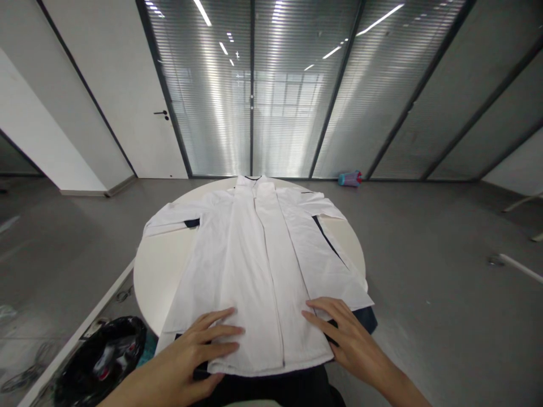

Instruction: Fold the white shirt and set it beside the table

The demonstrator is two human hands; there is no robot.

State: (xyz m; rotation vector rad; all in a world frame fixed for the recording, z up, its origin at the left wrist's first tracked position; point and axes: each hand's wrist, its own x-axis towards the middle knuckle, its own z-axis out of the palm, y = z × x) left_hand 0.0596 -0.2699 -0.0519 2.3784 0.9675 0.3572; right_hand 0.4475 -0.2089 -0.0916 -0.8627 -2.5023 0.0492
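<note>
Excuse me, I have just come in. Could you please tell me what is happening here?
A person has both bare hands on a white jacket spread over a round white table. The left hand and right hand lie near opposite sides of its lower end, fingers spread. The collar is at the far edge, and the sleeves reach out to both sides. A black-lined bin stands on the floor at the left.

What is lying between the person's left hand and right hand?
In the head view, the lower front of the white garment lies between the left hand and the right hand.
</note>
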